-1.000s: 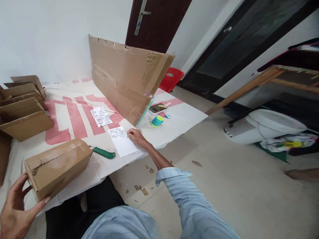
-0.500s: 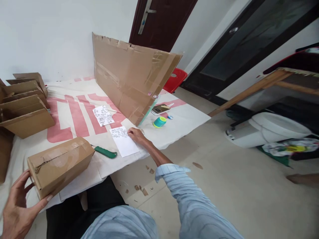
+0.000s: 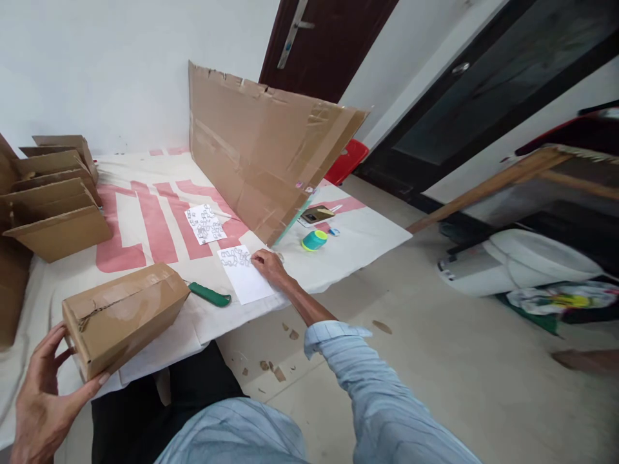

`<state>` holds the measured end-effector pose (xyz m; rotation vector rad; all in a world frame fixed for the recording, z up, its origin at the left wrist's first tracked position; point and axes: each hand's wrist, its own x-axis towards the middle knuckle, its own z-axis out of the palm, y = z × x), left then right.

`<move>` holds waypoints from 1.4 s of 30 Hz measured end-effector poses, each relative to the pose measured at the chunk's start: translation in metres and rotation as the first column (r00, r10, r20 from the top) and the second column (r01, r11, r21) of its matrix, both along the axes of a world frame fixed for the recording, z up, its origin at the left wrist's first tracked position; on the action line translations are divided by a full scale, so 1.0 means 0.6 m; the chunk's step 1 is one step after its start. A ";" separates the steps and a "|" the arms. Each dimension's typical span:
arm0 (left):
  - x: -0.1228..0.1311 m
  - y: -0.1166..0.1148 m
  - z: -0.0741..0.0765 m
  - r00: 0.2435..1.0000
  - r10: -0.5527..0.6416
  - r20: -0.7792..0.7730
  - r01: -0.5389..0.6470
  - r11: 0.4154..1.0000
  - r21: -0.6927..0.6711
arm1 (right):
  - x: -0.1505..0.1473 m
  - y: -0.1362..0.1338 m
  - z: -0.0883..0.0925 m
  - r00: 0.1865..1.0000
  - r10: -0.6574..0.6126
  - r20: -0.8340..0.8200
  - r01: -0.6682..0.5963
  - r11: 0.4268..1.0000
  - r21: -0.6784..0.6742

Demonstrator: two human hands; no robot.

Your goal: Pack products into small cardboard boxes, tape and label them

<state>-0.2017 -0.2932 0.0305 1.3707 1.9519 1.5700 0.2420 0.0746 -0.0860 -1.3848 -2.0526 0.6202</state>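
My left hand (image 3: 51,393) grips the near left end of a taped cardboard box (image 3: 126,316), thumb along the lower edge and fingers around the end. The box lies on the table's front edge. My right hand (image 3: 269,265) is closed in a pinch over the right side of a white paper sheet (image 3: 249,280) with small drawn shapes near its top. Whatever its fingertips hold, if anything, is hidden. Between box and sheet lies a green-handled utility knife (image 3: 209,294). A second paper (image 3: 206,223), covered in similar drawings, lies farther back.
A large cardboard panel (image 3: 271,148) stands upright across the table. Open cardboard boxes (image 3: 58,222) stand at the left. Right of the panel are a teal-and-yellow cylinder (image 3: 314,240) and a phone-like device (image 3: 318,215). Cardboard scraps (image 3: 279,373) and a white bucket (image 3: 541,261) are on the floor.
The view has turned slightly, so the table and its things appear a little farther right. Both hands keep the same places on the box and the paper.
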 end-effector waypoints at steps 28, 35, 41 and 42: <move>0.099 -0.011 0.012 0.972 -0.005 -0.236 0.010 1.000 0.022 | -0.144 -0.154 0.154 0.986 0.157 -0.052 -0.129 0.928 0.351; 0.112 -0.003 -0.002 0.965 0.048 -0.259 -0.027 0.996 0.082 | -0.267 -0.239 0.293 0.850 0.521 -0.073 -0.418 0.754 0.506; 0.104 -0.015 -0.009 0.974 0.011 -0.224 0.014 0.994 0.111 | -0.309 -0.273 0.329 0.761 0.646 -0.065 -0.544 0.689 0.478; 0.098 -0.022 -0.011 0.979 -0.003 -0.205 0.025 0.994 0.105 | -0.311 -0.276 0.330 0.753 0.655 -0.066 -0.557 0.687 0.467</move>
